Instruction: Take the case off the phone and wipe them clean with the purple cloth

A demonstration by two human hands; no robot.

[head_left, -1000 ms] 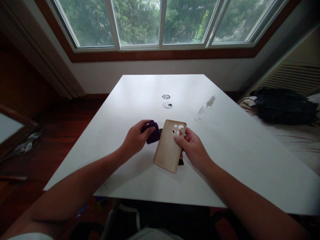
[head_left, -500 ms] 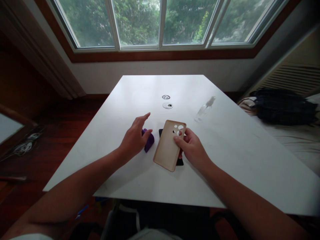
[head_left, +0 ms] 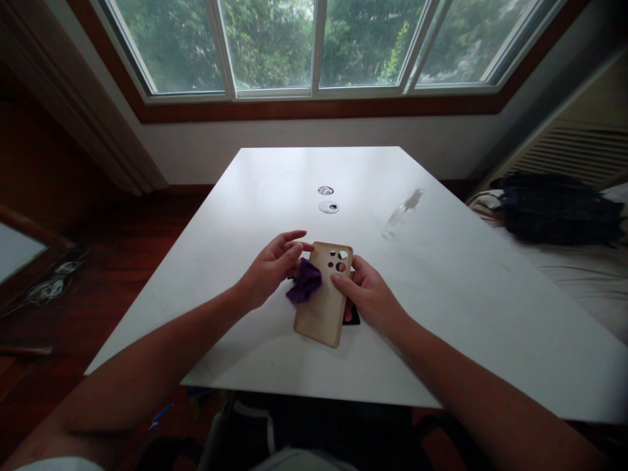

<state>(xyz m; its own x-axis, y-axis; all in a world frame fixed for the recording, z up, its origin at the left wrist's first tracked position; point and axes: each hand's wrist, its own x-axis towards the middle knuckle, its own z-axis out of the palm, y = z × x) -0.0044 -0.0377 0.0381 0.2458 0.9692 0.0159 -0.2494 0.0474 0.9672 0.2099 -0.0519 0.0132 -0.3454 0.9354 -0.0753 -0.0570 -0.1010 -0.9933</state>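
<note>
My right hand (head_left: 370, 288) grips a beige phone case (head_left: 324, 311) by its right edge, thumb on the inner face and camera cutouts toward the window. A crumpled purple cloth (head_left: 305, 281) hangs from my left hand (head_left: 272, 265), pinched in its fingers, and overlaps the left side of the case. The index finger of that hand extends toward the case's upper left corner. Beneath the case and my right hand lies a black phone-like slab (head_left: 354, 318) on the white table (head_left: 235, 353), mostly hidden.
Two round stickers or discs (head_left: 328, 207) lie farther back on the table. To their right a clear spray bottle (head_left: 403, 214) rests on its side. A dark bag (head_left: 559, 209) sits on a bed at the right, and a window (head_left: 314, 46) is ahead.
My left hand has moved right, bringing the purple cloth from beside the case onto its inner face. The case has shifted slightly left and toward me in my right hand.
</note>
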